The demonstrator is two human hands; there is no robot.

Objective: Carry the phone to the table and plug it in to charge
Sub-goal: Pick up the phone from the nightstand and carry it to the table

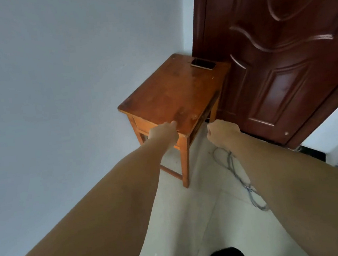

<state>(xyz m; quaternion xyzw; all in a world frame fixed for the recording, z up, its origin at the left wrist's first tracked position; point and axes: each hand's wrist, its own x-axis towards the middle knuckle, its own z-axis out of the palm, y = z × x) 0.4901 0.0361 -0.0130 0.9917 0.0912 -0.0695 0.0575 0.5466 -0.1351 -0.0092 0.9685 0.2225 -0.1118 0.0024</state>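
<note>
Wooden surface (173,94) carries the phone (202,63) at its far edge, well beyond both grips. Left grip (163,133) is clenched at the near edge; right grip (222,131) is clenched, whether on something I cannot tell.

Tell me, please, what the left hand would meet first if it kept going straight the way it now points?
The left hand points along the orange-brown wooden table, at its near corner. Going straight on, it would probably slide over bare tabletop towards the dark flat phone at the far edge, though depth is unclear.
</note>
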